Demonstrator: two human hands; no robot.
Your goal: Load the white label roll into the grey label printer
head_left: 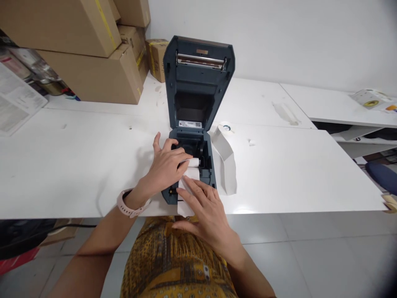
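In the head view, your left hand [169,165] reaches into the open label printer [192,142] at twelve o'clock, fingers spread over the white paper roll [193,162]. Your right hand [206,205], fingers loosely extended, touches the paper strip [188,175] toward six o'clock; whether either hand grips paper, you cannot tell. Loose paper [228,165] lies at three o'clock.

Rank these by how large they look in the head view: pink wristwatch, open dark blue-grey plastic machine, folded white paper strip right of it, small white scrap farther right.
Largest to smallest:
1. Open dark blue-grey plastic machine
2. Folded white paper strip
3. Pink wristwatch
4. Small white scrap
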